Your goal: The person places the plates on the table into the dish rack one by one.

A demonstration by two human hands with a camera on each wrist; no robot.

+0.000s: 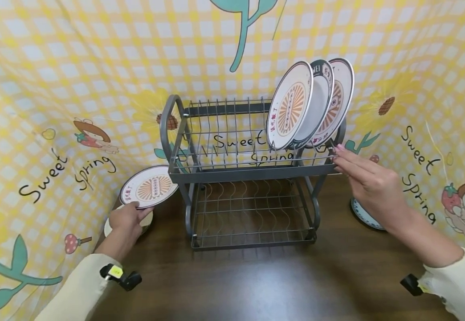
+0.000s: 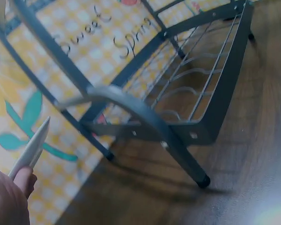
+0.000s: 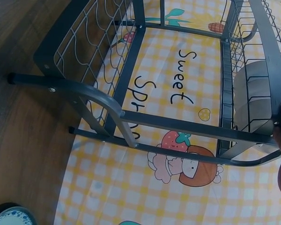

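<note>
At the left, the left hand (image 1: pixel 126 220) pinched the near edge of a sunburst plate (image 1: pixel 148 187), tilted face-up beside the rack's left end. Beneath that hand a pale round dish (image 1: pixel 146 222) rested on the brown worktop (image 1: pixel 248 285), though the arm covered too much of it to tell whether it was a plate or a bowl. In the middle stood the grey two-tier rack (image 1: pixel 252 174). Toward the right of its upper tier three plates leaned on edge — a sunburst plate in front (image 1: pixel 288 107), a green-rimmed plate (image 1: pixel 318 96) between, another sunburst plate (image 1: pixel 342 89) at the right. The right hand (image 1: pixel 373 183) gripped the rack's near right upper corner, fingers close together. Farther right, a blue-patterned dish (image 1: pixel 366 216) sat on the worktop, partly behind the right hand.
</note>
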